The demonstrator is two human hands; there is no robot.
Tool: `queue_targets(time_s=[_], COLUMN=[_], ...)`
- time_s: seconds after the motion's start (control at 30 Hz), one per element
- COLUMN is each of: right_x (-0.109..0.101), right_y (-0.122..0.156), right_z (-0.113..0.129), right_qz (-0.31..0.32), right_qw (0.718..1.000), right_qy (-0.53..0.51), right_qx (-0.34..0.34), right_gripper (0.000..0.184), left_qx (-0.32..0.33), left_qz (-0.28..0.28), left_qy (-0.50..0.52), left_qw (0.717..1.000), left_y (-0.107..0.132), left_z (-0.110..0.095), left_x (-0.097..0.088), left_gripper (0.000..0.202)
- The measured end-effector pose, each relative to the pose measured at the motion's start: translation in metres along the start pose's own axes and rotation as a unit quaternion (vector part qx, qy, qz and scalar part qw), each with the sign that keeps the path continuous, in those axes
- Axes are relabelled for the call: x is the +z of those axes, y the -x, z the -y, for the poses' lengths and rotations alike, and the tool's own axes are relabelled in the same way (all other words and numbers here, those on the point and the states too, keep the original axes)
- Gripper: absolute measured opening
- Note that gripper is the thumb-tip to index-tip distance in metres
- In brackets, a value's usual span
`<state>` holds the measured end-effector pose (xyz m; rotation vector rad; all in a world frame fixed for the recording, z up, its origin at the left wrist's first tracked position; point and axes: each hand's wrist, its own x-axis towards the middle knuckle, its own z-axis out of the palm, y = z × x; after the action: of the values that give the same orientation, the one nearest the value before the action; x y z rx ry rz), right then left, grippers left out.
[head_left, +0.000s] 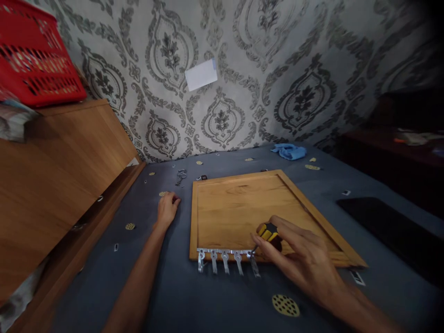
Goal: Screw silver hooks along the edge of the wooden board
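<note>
My right hand [308, 259] grips a yellow-and-black screwdriver [268, 232]. Its thin shaft reaches down to the right end of a metal hook rail [225, 253]. Several hooks hang from this rail, which lies along the near edge of a framed wooden board [239, 212]. The hook under the screwdriver tip hangs at a slant. To the left of the board, my left hand [168, 208] rests on the dark sheet with its fingers curled in; whatever they may hold is hidden. Just beyond it lie some small metal pieces [181, 175].
A blue cloth [289, 151] lies at the back of the grey patterned sheet [166, 286]. On the right is a flat black object [388, 226]. A wooden cabinet or headboard [65, 162] borders the left side, with a red basket [38, 55] on top. Patterned wallpaper stands behind.
</note>
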<state>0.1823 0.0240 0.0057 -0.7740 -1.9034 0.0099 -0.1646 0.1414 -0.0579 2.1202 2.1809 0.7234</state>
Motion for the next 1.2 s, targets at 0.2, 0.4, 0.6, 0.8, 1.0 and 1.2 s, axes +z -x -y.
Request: queue_targets(time_s=[0.2,0.4,0.6,0.8,1.0,1.2], right_x=[0.000,-0.001,0.001,0.001,-0.002,-0.003], right_y=[-0.001,-0.003,-0.001,-0.003,-0.001,-0.001], right_z=[0.000,0.001,0.000,0.000,0.000,0.002], right_qz=[-0.011,-0.004,0.003,0.001,0.027,0.042], right_qw=[1.000,1.000,1.000,1.000,0.999,0.996], right_qy=[0.005,0.005,-0.002,0.005,-0.009,-0.018], right_qx=[-0.007,-0.005,0.007,0.005,0.033,0.072], right_gripper=[0.026,0.027,0.027,0.031,0.026,0.025], left_qx=[0.012,-0.016,-0.028,-0.018,-0.015,-0.030], left_qz=[-0.012,-0.021,-0.006,0.006,0.006,0.007], left_qy=[0.022,0.066,0.119,0.163,0.205,0.272], left_qw=[1.000,0.997,0.992,0.986,0.979,0.962], left_y=[0.004,0.003,0.001,-0.001,0.003,0.007], left_z=[0.001,0.006,0.010,0.007,-0.010,-0.032], left_x=[0.001,-0.001,-0.001,-0.002,-0.016,-0.025], left_gripper=[0.032,0.032,0.032,0.031,0.030,0.017])
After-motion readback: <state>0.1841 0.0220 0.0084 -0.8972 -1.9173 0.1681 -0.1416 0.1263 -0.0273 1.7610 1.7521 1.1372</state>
